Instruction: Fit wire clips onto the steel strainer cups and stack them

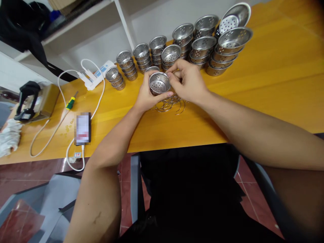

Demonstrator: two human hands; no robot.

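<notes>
My left hand (pixel 145 96) is wrapped around a small perforated steel cup (pixel 159 83), holding it above the yellow table (pixel 265 84). My right hand (pixel 188 81) pinches at the cup's right rim, fingers closed; whether a wire is between them I cannot make out. Just under both hands lies a loose heap of thin wire rings (pixel 169 104) on the table.
Several stacks of perforated steel cups (pixel 202 45) line the table's far side. To the left lie a phone (pixel 82 128) on a white cable, a power strip (pixel 97 74), a green-handled screwdriver (pixel 71 102), a box with a black tool (pixel 32 101) and white cloth (pixel 8 136).
</notes>
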